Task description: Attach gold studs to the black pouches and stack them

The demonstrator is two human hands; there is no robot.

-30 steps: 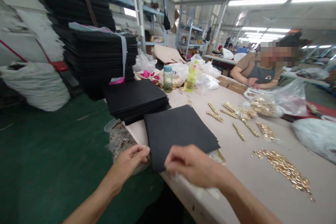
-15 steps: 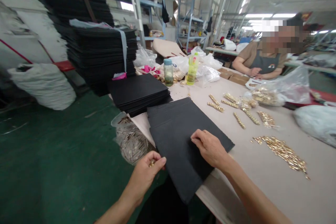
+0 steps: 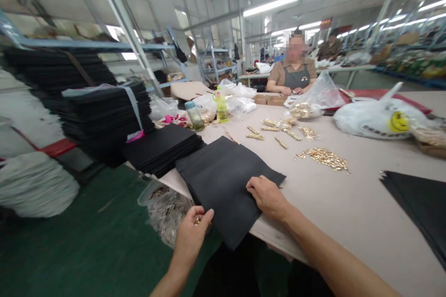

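Keeping the black sheets (image 3: 223,178) flat is probably the main care here: they lie at the near edge of the table (image 3: 313,209), with 1 corner hanging past it, so that corner wants support. The right hand (image 3: 265,196) rests on top with its fingers bent; I cannot tell whether it pinches the upper sheet, but a light touch should avoid creases. The left hand (image 3: 190,232), just beside the sheets' left edge, is curled around at least 1 small gold bit (image 3: 197,221); whether its thumb touches the sheets is unclear. A slack grip could drop metal towards the clear bag (image 3: 165,211) below. Just beyond lies a lower pile (image 3: 167,146), with 1 jar (image 3: 195,117) and 1 bottle (image 3: 220,106) behind. Off to the right, the gold heap (image 3: 325,158) sits well apart, best left undisturbed.
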